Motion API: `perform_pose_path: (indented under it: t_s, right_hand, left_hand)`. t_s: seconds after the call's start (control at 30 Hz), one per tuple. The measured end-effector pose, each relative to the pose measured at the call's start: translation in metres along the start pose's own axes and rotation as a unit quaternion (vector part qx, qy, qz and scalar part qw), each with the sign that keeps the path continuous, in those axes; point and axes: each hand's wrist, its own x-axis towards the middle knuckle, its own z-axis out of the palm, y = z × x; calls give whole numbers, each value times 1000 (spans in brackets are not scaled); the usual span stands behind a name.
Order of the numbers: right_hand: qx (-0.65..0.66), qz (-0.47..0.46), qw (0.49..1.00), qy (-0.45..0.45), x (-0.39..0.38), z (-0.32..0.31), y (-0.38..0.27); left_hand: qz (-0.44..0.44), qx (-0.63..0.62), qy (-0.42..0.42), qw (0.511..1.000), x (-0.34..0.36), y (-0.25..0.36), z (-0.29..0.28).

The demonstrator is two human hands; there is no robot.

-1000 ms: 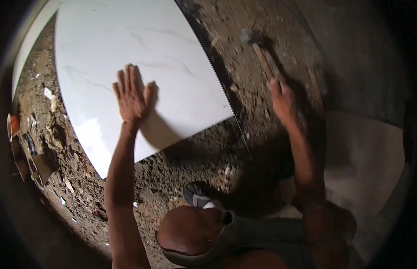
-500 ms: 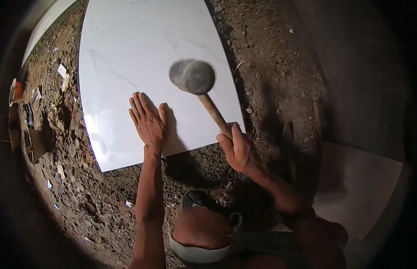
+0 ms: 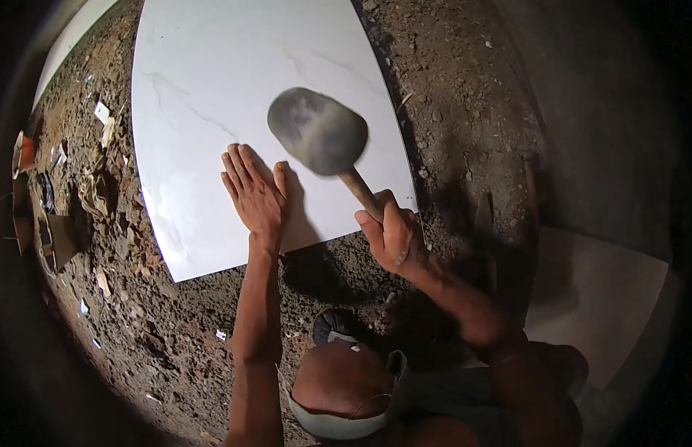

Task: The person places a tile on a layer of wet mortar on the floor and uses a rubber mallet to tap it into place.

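Rough soil [image 3: 457, 89] is surrounding large white tile [image 3: 212, 59], which is lying under left grip [image 3: 258, 200] and ahead of right grip [image 3: 393, 237]. Mallet [image 3: 317, 132] is now blurring over tile, having swung in from soil on right; tapping is seemingly under way, contact unclear. Right grip is clamping handle [image 3: 361, 192]; left grip is resting flat, spread, just left of mallet, perhaps crowding it. Torn carton [image 3: 63, 242] and pale scrap [image 3: 101, 112] are lying well left of left grip.

A brown cardboard box [image 3: 65, 240] lay at nine o'clock, crumpled tan material [image 3: 97, 197] sat near it, an orange object [image 3: 26, 153] rested just past nine, a white scrap [image 3: 101, 112] lay near ten, a pale flat panel [image 3: 599, 302] lay between three and four.
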Motion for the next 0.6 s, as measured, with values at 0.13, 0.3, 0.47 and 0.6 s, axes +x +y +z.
perform_pose_path:
  t_s: [0.13,0.3,0.47,0.6]
  right_hand:
    - [-125,86,986,-72,-8,17,35]
    - [-115,-54,988,93,-12,8,10]
    - [-127,98,984,-73,-21,25,34]
    - [-97,46,994,-24,-16,9,9]
  left_hand:
    - [7,2,3,1000,0,1,1]
    - [23,17,13,999,2,6,15]
    - [22,17,27,999,2,-11,14]
    - [16,13,16,1000,-1,-4,12]
